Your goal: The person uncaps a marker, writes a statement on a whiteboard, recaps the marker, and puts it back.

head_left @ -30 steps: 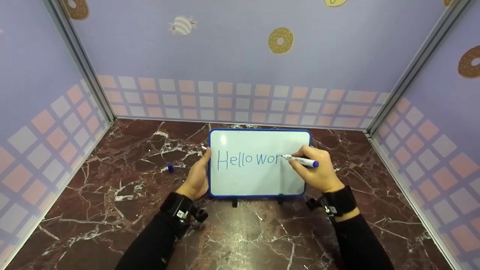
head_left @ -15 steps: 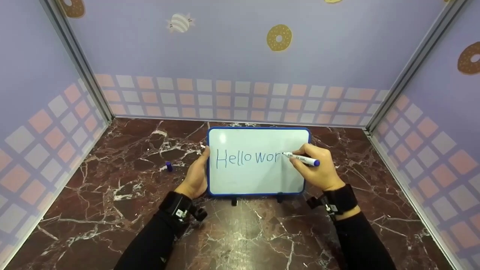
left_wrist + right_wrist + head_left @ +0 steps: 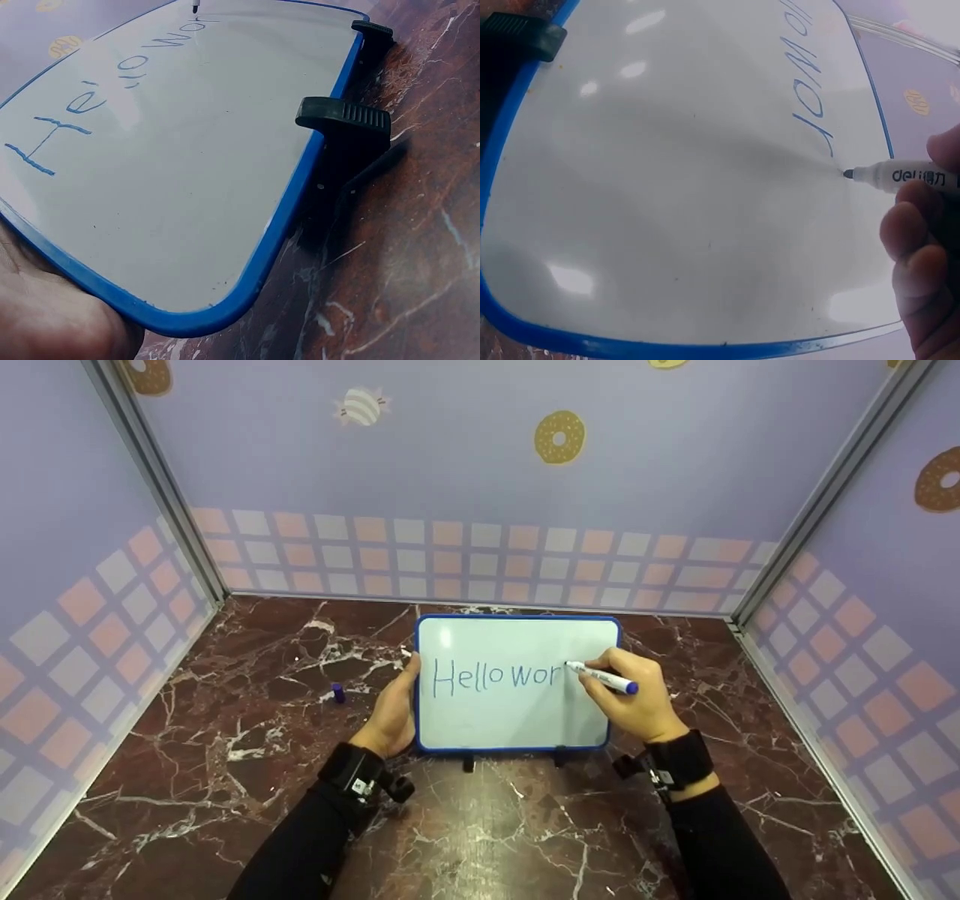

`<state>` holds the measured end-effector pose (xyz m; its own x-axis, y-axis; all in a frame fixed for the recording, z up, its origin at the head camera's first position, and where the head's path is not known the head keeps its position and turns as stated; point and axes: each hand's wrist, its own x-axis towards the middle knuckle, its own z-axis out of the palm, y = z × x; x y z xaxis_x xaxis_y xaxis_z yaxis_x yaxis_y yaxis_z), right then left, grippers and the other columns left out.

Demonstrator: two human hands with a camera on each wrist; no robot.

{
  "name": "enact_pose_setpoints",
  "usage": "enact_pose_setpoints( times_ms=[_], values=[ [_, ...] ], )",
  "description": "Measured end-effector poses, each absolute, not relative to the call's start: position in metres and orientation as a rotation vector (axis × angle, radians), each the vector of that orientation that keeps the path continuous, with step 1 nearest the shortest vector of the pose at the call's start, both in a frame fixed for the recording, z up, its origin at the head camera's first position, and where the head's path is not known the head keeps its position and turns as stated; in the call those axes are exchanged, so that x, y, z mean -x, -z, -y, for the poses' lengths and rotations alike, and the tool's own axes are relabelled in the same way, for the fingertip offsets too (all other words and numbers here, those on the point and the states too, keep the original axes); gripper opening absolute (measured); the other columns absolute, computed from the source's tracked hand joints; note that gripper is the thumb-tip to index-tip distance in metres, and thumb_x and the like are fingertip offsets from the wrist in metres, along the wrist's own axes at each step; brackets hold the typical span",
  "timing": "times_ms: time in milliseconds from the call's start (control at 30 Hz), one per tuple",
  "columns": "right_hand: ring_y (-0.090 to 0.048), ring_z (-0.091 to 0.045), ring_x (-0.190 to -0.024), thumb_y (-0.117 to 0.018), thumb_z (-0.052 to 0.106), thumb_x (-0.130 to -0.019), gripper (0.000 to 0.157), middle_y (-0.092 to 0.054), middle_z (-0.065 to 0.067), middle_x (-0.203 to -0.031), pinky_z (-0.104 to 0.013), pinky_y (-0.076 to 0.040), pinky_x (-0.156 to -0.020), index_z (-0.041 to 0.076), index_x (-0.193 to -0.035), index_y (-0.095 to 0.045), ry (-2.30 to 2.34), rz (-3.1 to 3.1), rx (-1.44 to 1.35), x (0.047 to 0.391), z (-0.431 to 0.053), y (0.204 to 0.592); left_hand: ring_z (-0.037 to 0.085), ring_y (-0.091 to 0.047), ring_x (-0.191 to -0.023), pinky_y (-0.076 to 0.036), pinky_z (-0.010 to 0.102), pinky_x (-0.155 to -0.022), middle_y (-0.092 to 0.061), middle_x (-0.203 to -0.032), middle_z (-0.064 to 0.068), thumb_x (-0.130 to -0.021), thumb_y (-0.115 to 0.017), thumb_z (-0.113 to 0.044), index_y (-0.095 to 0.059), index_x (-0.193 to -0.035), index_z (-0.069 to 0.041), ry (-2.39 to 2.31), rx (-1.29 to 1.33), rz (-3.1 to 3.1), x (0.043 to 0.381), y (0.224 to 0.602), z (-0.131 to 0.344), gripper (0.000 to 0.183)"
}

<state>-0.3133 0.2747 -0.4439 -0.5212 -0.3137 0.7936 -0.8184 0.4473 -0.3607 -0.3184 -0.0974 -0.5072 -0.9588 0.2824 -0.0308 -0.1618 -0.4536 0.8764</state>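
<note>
A blue-framed whiteboard (image 3: 495,720) stands tilted back on small black feet, with "Hello wor" written on it in blue. My left hand (image 3: 394,709) holds its left edge, thumb along the frame; the other fingers are hidden behind the board. In the left wrist view part of that hand (image 3: 60,319) lies against the blue frame. My right hand (image 3: 637,697) pinches a white marker (image 3: 604,679) with a blue end. The marker's dark tip is at the board's surface, just right of the "r"; in the right wrist view the uncapped marker (image 3: 892,175) points at the board.
A blue marker cap (image 3: 339,693) stands on the dark red marbled table (image 3: 247,810), left of my left hand. Black feet (image 3: 345,120) stick out under the board's lower edge. Patterned panels (image 3: 480,472) enclose the table at the back and both sides.
The marker tip has shifted slightly upward beside the "r", with no clear new stroke. The view has tilted a little. My left hand keeps its place on the board.
</note>
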Motion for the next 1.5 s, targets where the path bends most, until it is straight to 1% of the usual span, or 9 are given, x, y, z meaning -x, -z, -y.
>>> enact_pose_setpoints(
  times_ms=[167,333,600,867,1133,1367,1500],
  values=[
    [-0.059,-0.012,-0.063,-0.084,-0.001,-0.091,0.010,-0.080,-0.007,-0.089,-0.019,-0.045,-0.059,0.005,-0.091,-0.075,-0.980,2.076,-0.961,0.3122,-0.2763,0.4423,0.032,-0.066,-0.124,-0.054,0.051,-0.104,-0.067,-0.144,0.013,-0.114,-0.047,-0.065,-0.046,-0.170,-0.019,-2.461,-0.184,-1.466,0.3193,0.5075,0.0976,0.073],
    [-0.059,-0.012,-0.061,-0.086,-0.003,-0.088,0.014,-0.079,-0.005,-0.085,-0.020,-0.044,-0.057,0.006,-0.091,-0.077,-0.988,2.087,-0.983,0.3118,-0.2766,0.4429,0.030,-0.065,-0.123,-0.053,0.048,-0.103,-0.066,-0.144,0.011,-0.116,-0.043,-0.064,-0.044,-0.172,-0.022,-2.453,-0.171,-1.475,0.3192,0.5091,0.0979,0.070],
    [-0.057,-0.011,-0.059,-0.090,-0.006,-0.081,0.021,-0.078,-0.005,-0.080,-0.020,-0.044,-0.053,0.007,-0.087,-0.075,-0.993,2.097,-1.003,0.3138,-0.2788,0.4461,0.030,-0.067,-0.123,-0.054,0.048,-0.103,-0.068,-0.143,0.011,-0.116,-0.046,-0.062,-0.047,-0.169,-0.019,-2.473,-0.142,-1.459,0.3183,0.5077,0.0964,0.069],
    [-0.058,-0.010,-0.059,-0.089,-0.005,-0.083,0.020,-0.079,-0.003,-0.081,-0.021,-0.046,-0.053,0.008,-0.087,-0.074,-0.997,2.113,-1.017,0.3120,-0.2778,0.4432,0.031,-0.068,-0.122,-0.055,0.051,-0.102,-0.069,-0.140,0.012,-0.115,-0.046,-0.064,-0.048,-0.168,-0.019,-2.459,-0.143,-1.445,0.3176,0.5067,0.0969,0.070],
    [-0.059,-0.010,-0.060,-0.089,-0.004,-0.083,0.021,-0.079,-0.003,-0.083,-0.020,-0.046,-0.054,0.009,-0.086,-0.073,-0.998,2.125,-1.011,0.3114,-0.2770,0.4419,0.032,-0.067,-0.124,-0.055,0.051,-0.103,-0.069,-0.143,0.012,-0.115,-0.046,-0.064,-0.047,-0.169,-0.020,-2.460,-0.164,-1.443,0.3181,0.5068,0.0977,0.070],
    [-0.057,-0.009,-0.058,-0.090,-0.005,-0.080,0.024,-0.078,-0.003,-0.080,-0.020,-0.045,-0.053,0.010,-0.083,-0.072,-0.985,2.125,-1.006,0.3115,-0.2761,0.4434,0.031,-0.066,-0.125,-0.053,0.051,-0.104,-0.067,-0.145,0.010,-0.115,-0.045,-0.064,-0.045,-0.171,-0.021,-2.469,-0.174,-1.433,0.3180,0.5077,0.0976,0.070],
    [-0.057,-0.009,-0.058,-0.088,-0.004,-0.083,0.021,-0.077,0.000,-0.079,-0.020,-0.045,-0.052,0.010,-0.084,-0.072,-0.978,2.153,-1.017,0.3098,-0.2771,0.4415,0.030,-0.066,-0.124,-0.053,0.051,-0.103,-0.068,-0.143,0.010,-0.115,-0.045,-0.063,-0.046,-0.170,-0.019,-2.474,-0.159,-1.435,0.3179,0.5070,0.0968,0.070]
  ],
)
